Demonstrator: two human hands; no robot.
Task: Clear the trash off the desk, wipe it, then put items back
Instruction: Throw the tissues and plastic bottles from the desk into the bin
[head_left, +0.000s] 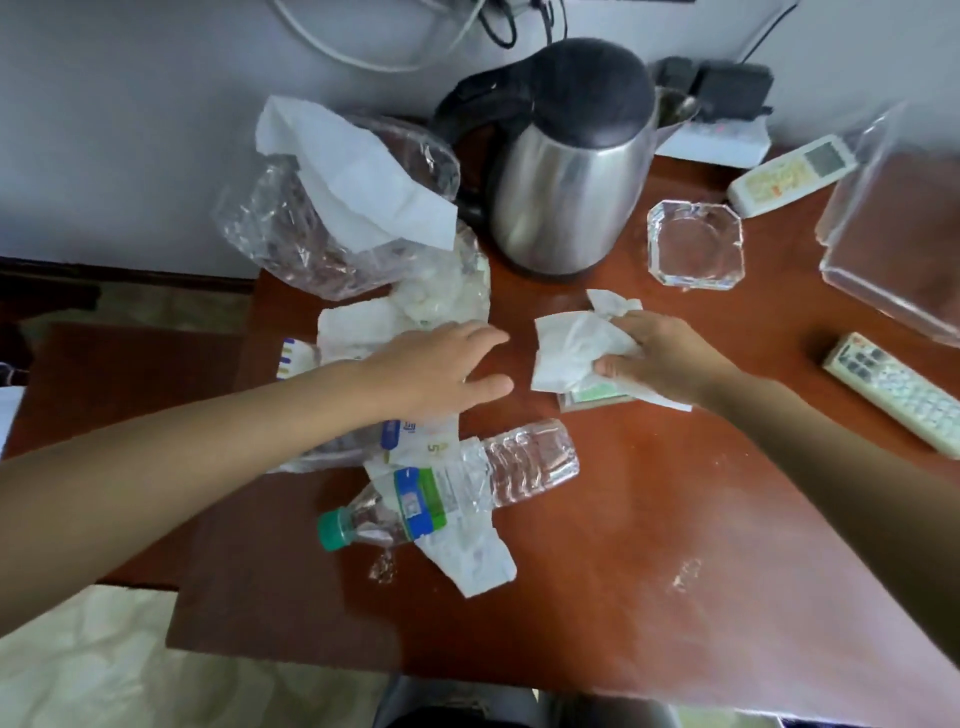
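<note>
Right hand (660, 358): your fingers and thumb curl round a crumpled white tissue (571, 343), which spreads leftward from your grip.
Left hand (441, 364): your fingers lie straight and hold nothing, just left of the tissue and apart from it.
Small box (592, 399): directly under your right grip, partly covered by the tissue.
Plastic bottle (467, 483): on its side on the desk (675, 519), nearer you than both hands.
Plastic bag (291, 228): beyond your left hand.
Electric kettle (566, 171): upright, beyond the tissue.
Glass ashtray (696, 244): beyond your right grip.
</note>
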